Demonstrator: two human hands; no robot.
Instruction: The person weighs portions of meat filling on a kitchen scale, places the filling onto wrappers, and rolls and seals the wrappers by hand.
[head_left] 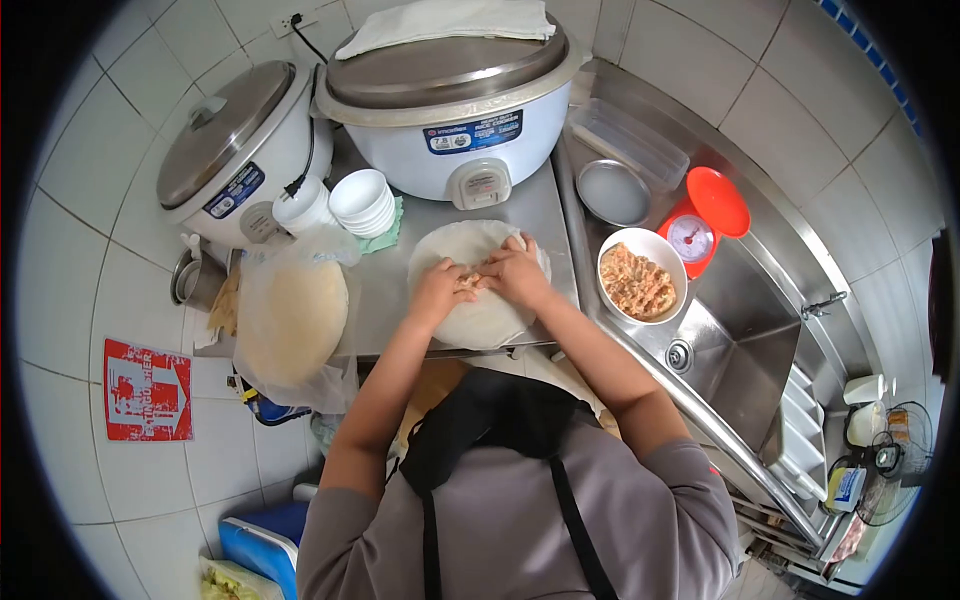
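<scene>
A brushed-metal counter (550, 215) spans the middle of the frame. At its top centre stands a rounded, pale rice cooker (450, 150) with a dull metal lid and a folded white cloth (450, 24) on top; a second cooker (235, 150) leans into view at upper left. At centre-left, a plastic bag (300, 252) of thin, translucent film encloses a cream-coloured round (292, 320), longer from top to bottom of the frame.

At centre, below the first cooker, a pale, thin, round sheet (478, 325) lies flat on the counter, its edge slightly wavy; being nearly circular, it shows no clear long axis. Right of centre, a smooth white bowl (612, 247) holds coarse, moist, orange-brown filling (636, 282), beside a red scale (690, 238).

Both forearms rise from the bottom and slant inward, hands palm down over the sheet. The left hand (438, 292) has its fingers bent rightward at the small clump of filling (468, 281); the right hand (513, 273) bends its fingers leftward onto the other end. Both touch the clump, but how tightly they close is unclear. The clump sits mid-sheet, its visible part running roughly sideways between the hands.
</scene>
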